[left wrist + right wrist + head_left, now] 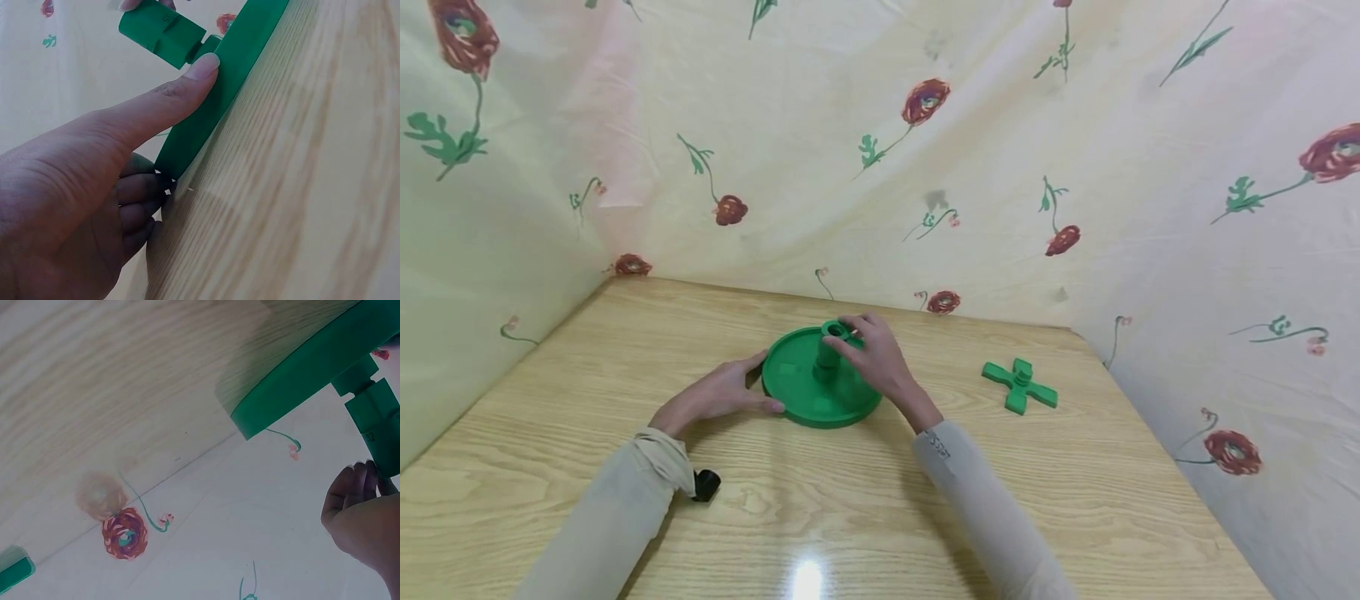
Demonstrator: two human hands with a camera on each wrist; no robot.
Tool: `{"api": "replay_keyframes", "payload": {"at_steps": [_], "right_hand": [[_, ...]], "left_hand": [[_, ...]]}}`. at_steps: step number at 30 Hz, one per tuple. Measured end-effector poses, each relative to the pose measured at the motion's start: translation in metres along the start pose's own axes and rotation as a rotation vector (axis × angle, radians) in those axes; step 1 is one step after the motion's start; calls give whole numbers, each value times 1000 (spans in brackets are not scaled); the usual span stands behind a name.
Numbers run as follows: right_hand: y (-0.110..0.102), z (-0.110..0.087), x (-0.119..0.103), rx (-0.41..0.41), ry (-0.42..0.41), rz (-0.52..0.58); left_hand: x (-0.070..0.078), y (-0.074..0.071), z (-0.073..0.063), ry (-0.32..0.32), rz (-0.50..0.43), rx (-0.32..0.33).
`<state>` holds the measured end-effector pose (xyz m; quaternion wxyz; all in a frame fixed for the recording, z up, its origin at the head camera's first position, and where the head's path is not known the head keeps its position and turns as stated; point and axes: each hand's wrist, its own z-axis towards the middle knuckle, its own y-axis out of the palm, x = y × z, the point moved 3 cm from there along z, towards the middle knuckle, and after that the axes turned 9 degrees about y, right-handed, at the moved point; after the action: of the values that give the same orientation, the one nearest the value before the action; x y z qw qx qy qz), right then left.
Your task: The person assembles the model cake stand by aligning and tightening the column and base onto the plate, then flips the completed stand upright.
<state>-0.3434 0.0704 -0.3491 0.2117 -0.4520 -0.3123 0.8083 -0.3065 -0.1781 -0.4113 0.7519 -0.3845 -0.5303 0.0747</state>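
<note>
Green pieces on the one worktop [850, 508]: three — one tray [790, 385], one tube [829, 353], one cross [1018, 388]. Tray has one stub [822, 373] showing; cross has four arms [997, 373] and one peg [1022, 372]. Grips: two, one left grip [718, 393] and one right grip [880, 354]. Sleeves [606, 508]: two. Black object [706, 486]: one. Red blooms [926, 101] on the cloth [992, 158]: nine in head view — one cut by the top edge. Pink buds [1317, 346]: several, too small for a sure tally.
</note>
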Motion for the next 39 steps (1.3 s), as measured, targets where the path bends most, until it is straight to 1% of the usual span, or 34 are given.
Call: {"api": "replay_keyframes", "payload": {"at_steps": [5,15,23,25,32,39], "right_hand": [[2,-1,-1,-9,22,-35],[2,1,-2,-59,29,88],[2,2,-2,-37,98,91],[1,1,-2,-42,92,105],[2,1,-1,-70,23,137],[4,0,1,-38,54,107]], "left_hand": [[0,0,0,9,2,6],[0,-1,-1,8,0,17],[0,-1,0,-2,-1,13],[0,-1,0,0,-1,13],[0,0,1,-4,11,13],[-1,1,-1,3,8,10]]}}
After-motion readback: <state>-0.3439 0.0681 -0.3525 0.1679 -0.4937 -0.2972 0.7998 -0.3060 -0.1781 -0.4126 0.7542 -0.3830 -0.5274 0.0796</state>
